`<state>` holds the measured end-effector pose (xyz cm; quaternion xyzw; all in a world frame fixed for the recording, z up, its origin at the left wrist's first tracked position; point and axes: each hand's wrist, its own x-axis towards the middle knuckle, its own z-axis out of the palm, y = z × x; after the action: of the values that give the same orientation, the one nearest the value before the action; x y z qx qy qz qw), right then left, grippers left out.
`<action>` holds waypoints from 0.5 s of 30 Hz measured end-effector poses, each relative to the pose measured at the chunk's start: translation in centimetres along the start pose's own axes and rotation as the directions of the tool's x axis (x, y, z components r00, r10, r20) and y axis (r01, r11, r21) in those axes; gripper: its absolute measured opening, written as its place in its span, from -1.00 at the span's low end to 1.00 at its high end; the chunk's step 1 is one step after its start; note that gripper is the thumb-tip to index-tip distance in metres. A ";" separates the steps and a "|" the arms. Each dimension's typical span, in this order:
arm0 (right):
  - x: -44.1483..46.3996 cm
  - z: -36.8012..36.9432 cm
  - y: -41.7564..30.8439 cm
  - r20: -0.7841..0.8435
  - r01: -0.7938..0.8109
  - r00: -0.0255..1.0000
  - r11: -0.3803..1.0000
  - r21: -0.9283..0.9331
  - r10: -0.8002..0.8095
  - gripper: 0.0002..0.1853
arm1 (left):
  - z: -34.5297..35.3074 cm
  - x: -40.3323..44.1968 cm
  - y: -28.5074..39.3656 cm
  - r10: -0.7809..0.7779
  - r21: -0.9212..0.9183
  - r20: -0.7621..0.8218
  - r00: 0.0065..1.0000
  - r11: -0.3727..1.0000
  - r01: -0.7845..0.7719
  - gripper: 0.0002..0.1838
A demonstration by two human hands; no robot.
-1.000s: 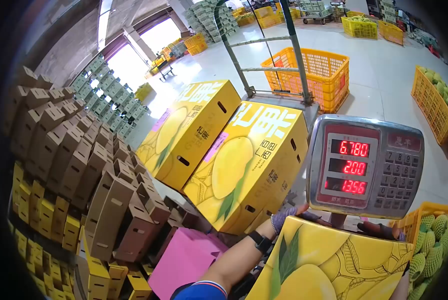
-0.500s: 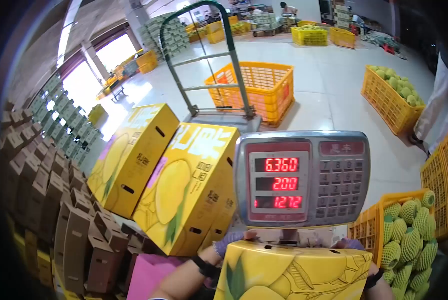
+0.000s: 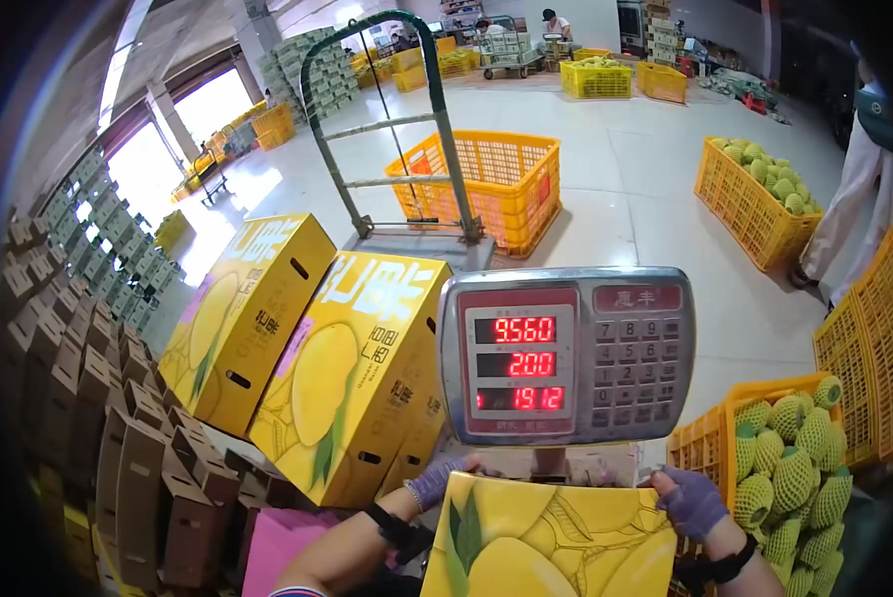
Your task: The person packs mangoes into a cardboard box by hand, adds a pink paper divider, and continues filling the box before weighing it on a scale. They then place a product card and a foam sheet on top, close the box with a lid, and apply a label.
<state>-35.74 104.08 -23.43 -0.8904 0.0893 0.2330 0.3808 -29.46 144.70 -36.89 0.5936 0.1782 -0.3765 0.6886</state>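
A yellow carton printed with mangoes (image 3: pixel 556 542) lies in front of me, just below the display of a weighing scale (image 3: pixel 566 358). My left hand (image 3: pixel 441 484), in a purple glove, is closed at the carton's far left corner, its fingertips partly hidden behind the edge. At the far right corner, my right hand (image 3: pixel 690 502), gloved too, has its fingers curled against the carton's side and the thumb near the top edge. Red digits on the display read 9.560, 2.00 and 1912.
Two upright mango cartons (image 3: pixel 327 378) stand at left, beside stacked brown boxes (image 3: pixel 138 488). A crate of net-wrapped fruit (image 3: pixel 700 448) is at right. Beyond the scale are a hand trolley (image 3: pixel 446 149) and an orange crate (image 3: pixel 536 214). A person in pale trousers (image 3: pixel 855 199) stands at right.
The top reading went from 6.360 to 9.560 and the bottom one from 1272 to 1912. My right hand, mostly hidden behind the carton before, now shows at its right corner. The view shifted slightly.
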 end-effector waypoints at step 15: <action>5.8 2.3 -0.4 -0.085 0.328 0.941 0.945 0.001 -0.327 -0.65 | 9.9 -9.3 5.5 0.566 0.984 0.118 0.816 0.041 -0.171 -0.25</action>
<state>-31.31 106.09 -27.37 -0.8990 -0.0423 0.1285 0.4166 -33.46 138.19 -24.38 0.9645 -0.1648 -0.1080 0.1759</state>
